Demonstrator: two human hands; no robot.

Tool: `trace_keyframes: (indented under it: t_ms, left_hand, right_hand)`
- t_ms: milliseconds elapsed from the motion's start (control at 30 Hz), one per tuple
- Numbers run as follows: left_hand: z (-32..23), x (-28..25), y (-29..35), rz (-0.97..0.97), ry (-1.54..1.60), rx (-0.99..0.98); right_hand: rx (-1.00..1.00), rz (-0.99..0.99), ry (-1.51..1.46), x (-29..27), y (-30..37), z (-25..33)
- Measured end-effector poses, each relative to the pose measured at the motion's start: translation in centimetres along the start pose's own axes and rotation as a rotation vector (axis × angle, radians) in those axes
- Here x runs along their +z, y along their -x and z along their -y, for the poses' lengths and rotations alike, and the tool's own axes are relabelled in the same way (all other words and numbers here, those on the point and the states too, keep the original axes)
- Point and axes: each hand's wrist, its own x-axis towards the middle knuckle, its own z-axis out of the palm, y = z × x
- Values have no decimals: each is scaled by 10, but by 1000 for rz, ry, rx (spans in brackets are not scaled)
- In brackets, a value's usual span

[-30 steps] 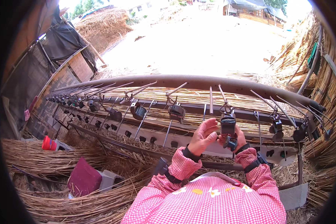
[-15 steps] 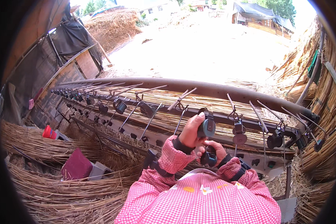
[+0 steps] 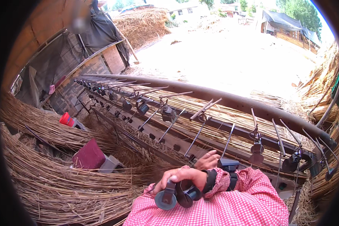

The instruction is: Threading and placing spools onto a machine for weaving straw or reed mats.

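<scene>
My right arm reaches across my body to the left. At its end, my right hand (image 3: 180,176) is closed over dark spools with metal brackets. One spool (image 3: 165,199) shows a round grey-green end plate, and beside it hangs a second dark spool (image 3: 192,193). Behind the right wrist is my left hand (image 3: 207,160), fingers stretched toward the upper right, nothing visible in them; its wrist is partly hidden. It is close to the lower rail of a long frame, where thin metal rods and more hanging spools (image 3: 257,150) are lined up.
A thick metal pipe (image 3: 229,98) with pegs runs along the frame, above laid straw (image 3: 237,130). Bundled stalks (image 3: 64,192) lie at the left, with a maroon board (image 3: 89,155) and a red container (image 3: 66,119). More straw stands at the far right.
My right hand has swung left and down, holding the spools near my body. My left hand, previously holding a spool upright, is now spread behind the right wrist. The view has shifted left.
</scene>
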Motion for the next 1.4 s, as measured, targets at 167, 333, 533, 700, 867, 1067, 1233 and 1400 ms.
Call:
trace_keyframes:
  t_ms: [167, 333, 533, 700, 867, 1067, 1233, 1400]
  left_hand:
    - [72, -20, -7, 298, -864, -572]
    - [90, -5, -25, 501, 873, -630]
    - [139, 65, -49, -819, 2477, -830]
    - [167, 94, -66, -332, 2255, -717]
    - [156, 93, -70, -419, 1647, -681]
    - [161, 92, -23, -280, 267, -593]
    - [63, 30, -8, 66, 120, -557]
    - [-36, 11, 94, 405, 198, -657]
  right_hand:
    - [-9, -240, -187, -47, 41, 19]
    - [-561, -772, -333, -141, 114, 69]
    - [-845, -802, -438, -251, 133, 58]
    - [-947, -940, -102, -294, 155, 44]
    - [-691, -654, -948, -231, 106, 60]
    - [-122, -1258, 697, -205, 122, 41]
    - [258, -1336, 2141, -225, 148, 75]
    - [646, -1596, 2056, -336, 185, 78]
